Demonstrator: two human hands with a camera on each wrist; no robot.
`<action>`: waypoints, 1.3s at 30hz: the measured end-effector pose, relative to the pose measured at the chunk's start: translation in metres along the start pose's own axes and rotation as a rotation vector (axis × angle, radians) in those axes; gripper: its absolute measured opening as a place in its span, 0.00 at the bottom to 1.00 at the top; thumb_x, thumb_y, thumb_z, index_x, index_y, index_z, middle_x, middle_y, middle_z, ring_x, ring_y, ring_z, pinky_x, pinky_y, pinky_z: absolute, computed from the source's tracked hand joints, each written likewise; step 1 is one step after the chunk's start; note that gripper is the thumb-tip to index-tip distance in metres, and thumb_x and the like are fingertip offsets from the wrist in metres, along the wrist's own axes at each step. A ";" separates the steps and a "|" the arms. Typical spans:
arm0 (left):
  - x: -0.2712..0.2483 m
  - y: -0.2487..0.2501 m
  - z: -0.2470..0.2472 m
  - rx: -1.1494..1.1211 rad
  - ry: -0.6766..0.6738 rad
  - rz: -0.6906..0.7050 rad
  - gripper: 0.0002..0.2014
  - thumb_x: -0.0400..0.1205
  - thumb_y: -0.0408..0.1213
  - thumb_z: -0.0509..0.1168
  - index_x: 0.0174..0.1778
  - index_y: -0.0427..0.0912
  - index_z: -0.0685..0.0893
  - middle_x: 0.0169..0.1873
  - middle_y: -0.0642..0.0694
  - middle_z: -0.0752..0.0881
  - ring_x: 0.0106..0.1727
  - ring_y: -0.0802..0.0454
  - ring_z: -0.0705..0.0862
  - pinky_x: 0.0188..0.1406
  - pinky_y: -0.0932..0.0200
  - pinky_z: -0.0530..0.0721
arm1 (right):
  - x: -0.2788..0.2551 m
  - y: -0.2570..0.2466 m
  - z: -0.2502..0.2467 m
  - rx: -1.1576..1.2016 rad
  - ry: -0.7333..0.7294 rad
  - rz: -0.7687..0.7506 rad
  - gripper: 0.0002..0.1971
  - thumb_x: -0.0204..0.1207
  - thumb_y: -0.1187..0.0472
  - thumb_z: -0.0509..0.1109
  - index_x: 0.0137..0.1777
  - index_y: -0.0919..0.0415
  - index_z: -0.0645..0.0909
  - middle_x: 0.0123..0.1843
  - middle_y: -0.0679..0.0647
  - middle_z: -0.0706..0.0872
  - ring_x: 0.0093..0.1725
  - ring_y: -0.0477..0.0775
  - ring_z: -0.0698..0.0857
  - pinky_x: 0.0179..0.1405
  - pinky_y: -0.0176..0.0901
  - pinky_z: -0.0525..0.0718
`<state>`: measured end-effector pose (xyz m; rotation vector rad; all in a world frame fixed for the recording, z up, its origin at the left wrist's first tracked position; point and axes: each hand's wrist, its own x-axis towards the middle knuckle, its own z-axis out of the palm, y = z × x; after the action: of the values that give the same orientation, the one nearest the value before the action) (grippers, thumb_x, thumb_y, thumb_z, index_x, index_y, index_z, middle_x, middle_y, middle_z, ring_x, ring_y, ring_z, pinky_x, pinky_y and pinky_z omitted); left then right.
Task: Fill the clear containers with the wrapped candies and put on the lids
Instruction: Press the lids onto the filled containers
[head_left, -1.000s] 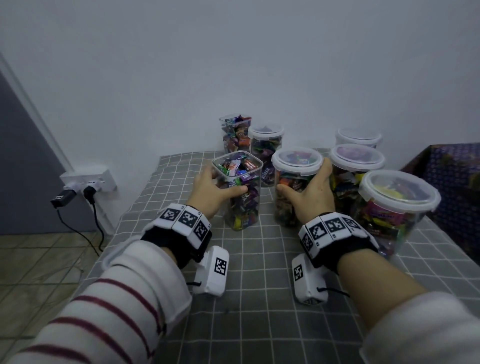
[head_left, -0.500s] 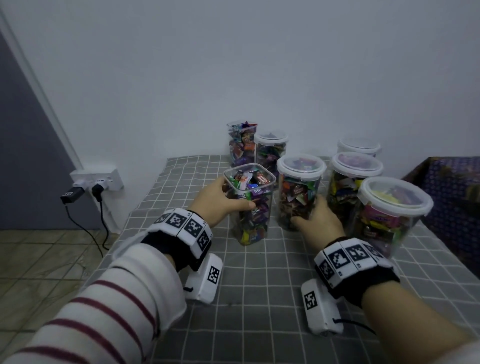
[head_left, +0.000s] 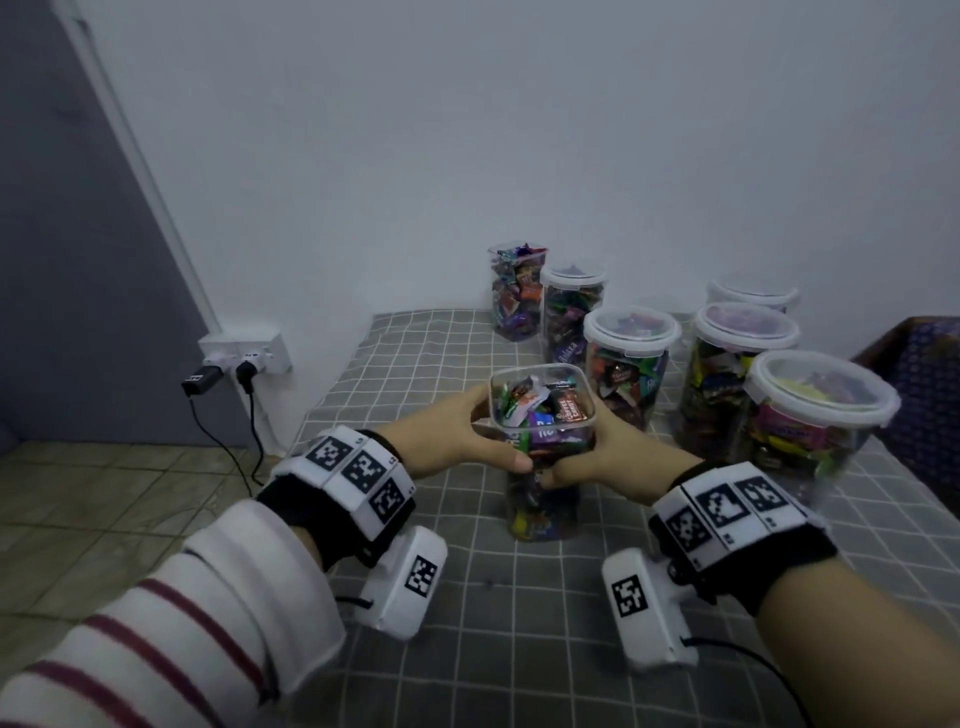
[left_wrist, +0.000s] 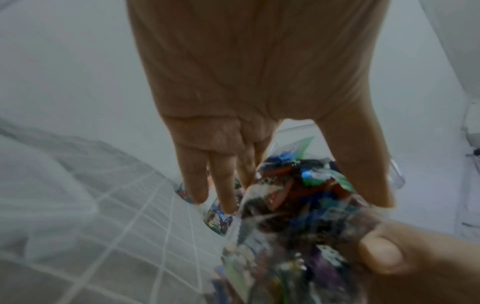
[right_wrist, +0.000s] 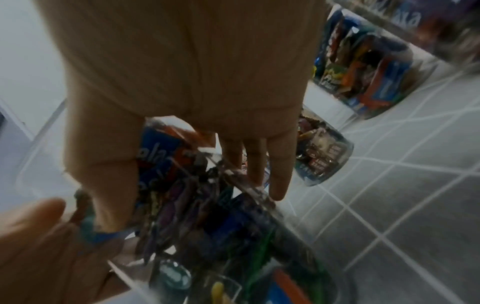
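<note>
While both hands wrap around it, the square clear container (head_left: 543, 447), lidless and packed with wrapped candies (head_left: 540, 405), stands near the middle of the grey checked tablecloth (head_left: 415, 358). The left hand (head_left: 457, 439) grips its left wall, thumb across the near face and fingers curled behind; the right hand (head_left: 608, 457) grips the right wall likewise, the two thumbs almost meeting in front. Behind and to the right stand round candy-filled containers with lids on: one (head_left: 631, 358) just behind the held one, two more (head_left: 740, 374) (head_left: 815, 421) further right. A second lidless square container (head_left: 517, 291) stands by the wall, beside a narrow lidded jar (head_left: 571, 306)
</note>
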<state>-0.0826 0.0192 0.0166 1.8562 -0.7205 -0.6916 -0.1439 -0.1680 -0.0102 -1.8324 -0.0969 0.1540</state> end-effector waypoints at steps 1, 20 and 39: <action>-0.004 -0.001 -0.005 0.076 -0.038 -0.028 0.43 0.62 0.40 0.80 0.74 0.48 0.70 0.66 0.48 0.81 0.67 0.52 0.80 0.69 0.55 0.76 | -0.001 0.001 0.003 0.019 0.024 0.001 0.49 0.51 0.70 0.80 0.75 0.56 0.62 0.64 0.57 0.82 0.63 0.52 0.83 0.61 0.46 0.84; -0.031 -0.059 -0.070 0.885 0.316 -0.600 0.41 0.76 0.61 0.65 0.79 0.39 0.63 0.76 0.41 0.70 0.74 0.44 0.72 0.70 0.54 0.71 | 0.006 -0.001 0.023 -0.126 0.275 -0.017 0.36 0.64 0.59 0.82 0.68 0.50 0.66 0.57 0.42 0.79 0.57 0.45 0.78 0.64 0.42 0.76; -0.009 -0.032 -0.048 0.725 0.570 -0.414 0.42 0.71 0.60 0.72 0.73 0.35 0.71 0.64 0.36 0.81 0.61 0.41 0.80 0.56 0.54 0.78 | 0.003 -0.002 0.022 -0.126 0.275 0.027 0.36 0.58 0.58 0.85 0.61 0.41 0.67 0.60 0.44 0.82 0.63 0.50 0.81 0.69 0.54 0.77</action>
<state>-0.0485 0.0649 0.0051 2.7481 -0.2027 -0.0995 -0.1445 -0.1458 -0.0145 -1.9636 0.1133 -0.0883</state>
